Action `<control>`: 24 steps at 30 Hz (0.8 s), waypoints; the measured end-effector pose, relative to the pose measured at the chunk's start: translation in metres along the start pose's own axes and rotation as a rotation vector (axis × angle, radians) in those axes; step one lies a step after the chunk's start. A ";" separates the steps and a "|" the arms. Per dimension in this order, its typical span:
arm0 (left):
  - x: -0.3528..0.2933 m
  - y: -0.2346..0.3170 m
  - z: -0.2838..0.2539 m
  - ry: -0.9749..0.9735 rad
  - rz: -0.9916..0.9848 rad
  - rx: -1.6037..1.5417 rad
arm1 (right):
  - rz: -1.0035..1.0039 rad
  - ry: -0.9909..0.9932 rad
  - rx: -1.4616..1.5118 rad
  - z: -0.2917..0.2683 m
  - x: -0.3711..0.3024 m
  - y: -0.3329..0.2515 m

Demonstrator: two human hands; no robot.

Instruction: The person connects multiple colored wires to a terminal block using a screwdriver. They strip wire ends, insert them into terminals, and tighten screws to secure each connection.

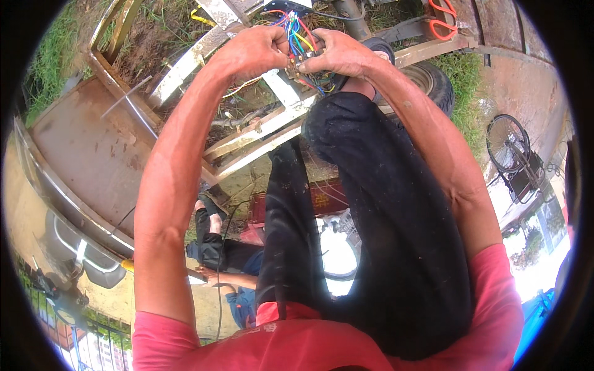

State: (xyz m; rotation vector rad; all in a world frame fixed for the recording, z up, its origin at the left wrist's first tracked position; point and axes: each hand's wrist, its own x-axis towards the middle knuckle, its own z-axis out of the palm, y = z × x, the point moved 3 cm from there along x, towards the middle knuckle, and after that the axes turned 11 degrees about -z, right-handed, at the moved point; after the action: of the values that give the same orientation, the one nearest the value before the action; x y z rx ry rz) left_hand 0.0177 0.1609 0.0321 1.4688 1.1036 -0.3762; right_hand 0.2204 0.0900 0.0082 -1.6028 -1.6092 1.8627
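Both hands are at the far middle, over a metal frame, on a bundle of coloured wires (299, 36) in red, blue, green and yellow. My left hand (263, 51) closes its fingertips on the wires' near left side. Opposite it, my right hand (339, 54) is pinched around the right side, its thumb pointing inward. Small brass-coloured terminals (294, 60) show between the fingertips. The exact piece in each pinch is too small to make out. A dark flat plate (286, 6) lies just beyond, where the wires run.
Worn cream frame bars (260, 137) cross below the hands. A wheel (433, 86) stands to the right, near an orange-handled tool (443, 21). A rusty metal panel (93, 145) is at left. Another person (232, 256) is at lower left. A bicycle wheel (507, 143) shows far right.
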 end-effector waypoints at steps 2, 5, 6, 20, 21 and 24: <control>0.001 -0.001 0.000 -0.005 -0.001 0.007 | 0.007 -0.004 -0.035 0.001 0.002 0.001; 0.005 -0.003 0.000 -0.022 -0.007 0.015 | 0.003 0.008 -0.043 0.002 0.002 -0.001; 0.005 -0.003 0.000 -0.022 -0.009 0.025 | -0.001 0.015 -0.025 0.003 0.002 0.000; 0.002 -0.011 0.012 0.147 0.036 0.025 | -0.033 0.082 -0.097 0.010 0.005 0.004; 0.000 -0.013 0.014 0.179 0.045 0.011 | -0.029 0.082 -0.099 0.011 0.005 0.002; -0.005 -0.017 0.024 0.263 0.067 -0.036 | -0.014 0.096 -0.103 0.010 0.003 0.002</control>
State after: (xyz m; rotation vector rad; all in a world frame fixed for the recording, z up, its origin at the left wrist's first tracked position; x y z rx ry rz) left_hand 0.0099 0.1346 0.0200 1.5488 1.2582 -0.1165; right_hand 0.2119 0.0856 0.0031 -1.6900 -1.6958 1.6934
